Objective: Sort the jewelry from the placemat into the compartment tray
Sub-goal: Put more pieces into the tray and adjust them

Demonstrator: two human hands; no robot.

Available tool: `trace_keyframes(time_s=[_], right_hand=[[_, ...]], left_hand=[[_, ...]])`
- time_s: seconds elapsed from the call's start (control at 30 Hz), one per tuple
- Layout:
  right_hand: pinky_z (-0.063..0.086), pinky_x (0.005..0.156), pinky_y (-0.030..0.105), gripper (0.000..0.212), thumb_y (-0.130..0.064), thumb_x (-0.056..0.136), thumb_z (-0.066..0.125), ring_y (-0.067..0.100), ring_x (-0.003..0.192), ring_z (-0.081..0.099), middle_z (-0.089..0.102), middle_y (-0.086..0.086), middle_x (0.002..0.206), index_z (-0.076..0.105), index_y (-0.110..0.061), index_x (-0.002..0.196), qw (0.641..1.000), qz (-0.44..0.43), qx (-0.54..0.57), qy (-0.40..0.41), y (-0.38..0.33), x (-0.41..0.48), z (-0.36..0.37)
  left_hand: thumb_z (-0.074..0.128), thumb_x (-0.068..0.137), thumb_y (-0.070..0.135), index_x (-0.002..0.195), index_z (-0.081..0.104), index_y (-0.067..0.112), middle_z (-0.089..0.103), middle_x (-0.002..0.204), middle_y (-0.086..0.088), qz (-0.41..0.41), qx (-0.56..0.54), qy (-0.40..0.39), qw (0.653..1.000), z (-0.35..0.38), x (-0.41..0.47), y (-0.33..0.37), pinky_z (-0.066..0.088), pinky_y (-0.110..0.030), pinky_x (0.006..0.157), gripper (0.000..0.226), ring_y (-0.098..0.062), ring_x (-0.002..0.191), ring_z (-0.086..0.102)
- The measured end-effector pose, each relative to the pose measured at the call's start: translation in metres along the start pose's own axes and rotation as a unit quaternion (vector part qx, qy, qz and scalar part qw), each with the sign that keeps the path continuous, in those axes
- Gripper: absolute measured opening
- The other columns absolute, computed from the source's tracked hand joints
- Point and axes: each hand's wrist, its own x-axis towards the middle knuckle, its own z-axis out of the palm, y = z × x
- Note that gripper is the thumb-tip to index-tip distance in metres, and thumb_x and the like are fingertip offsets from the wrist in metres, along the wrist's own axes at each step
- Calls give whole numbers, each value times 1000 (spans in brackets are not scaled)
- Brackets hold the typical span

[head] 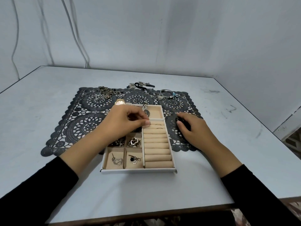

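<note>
Pale surface (211, 160) bore placemat (91, 128) and tray (138, 170); your left hand (125, 118) kept a narrow grip, pinching a ring (149, 123) at the farthest ring slot, best pushed in upright, while your right hand (195, 128) lay slack on the placemat.

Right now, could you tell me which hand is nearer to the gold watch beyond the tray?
Left. The left hand is just in front of the gold watch; the right hand rests on the placemat right of the tray.

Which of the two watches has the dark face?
The silver watch lying in the far compartment of the tray; the gold watch left of it has a pale face.
</note>
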Motion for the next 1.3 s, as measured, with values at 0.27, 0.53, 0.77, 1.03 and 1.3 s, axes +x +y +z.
trace_keyframes(time_s=[0.27,0.53,0.77,1.03,1.3], right_hand=[[25,106,18,40,-27,98,47,13,133,41,47,0,144,51,-15,136,997,8,-59,-46,0,0,2],[24,102,13,39,-27,97,49,13,132,42,49,0,142,53,-14,135,998,7,-55,-39,1,0,2],[23,99,10,39,-26,97,50,12,132,42,49,-1,142,53,-14,134,998,7,-56,-37,2,0,3],[22,96,7,39,-25,97,50,12,131,44,51,0,140,54,-13,134,997,5,-60,-37,2,1,3],[23,94,8,38,-25,97,50,12,129,45,52,-1,139,54,-14,133,998,7,-55,-38,3,1,3]], left_hand=[[82,76,27,85,78,22,73,80,10,29,45,-19,998,1,0,-2,55,-21,75,11,-2,78,67],[81,78,26,86,79,23,72,80,13,82,80,-26,993,1,2,-7,54,-25,72,9,-4,76,67],[78,81,25,89,79,16,72,83,10,102,68,-53,991,4,6,-8,57,-25,66,12,2,71,66],[76,84,24,97,79,19,73,90,10,57,43,-91,993,-1,6,-7,61,-30,65,14,-5,67,71],[76,84,27,95,78,24,74,93,9,13,20,-88,996,-1,9,-7,62,-38,68,12,-15,79,73]])
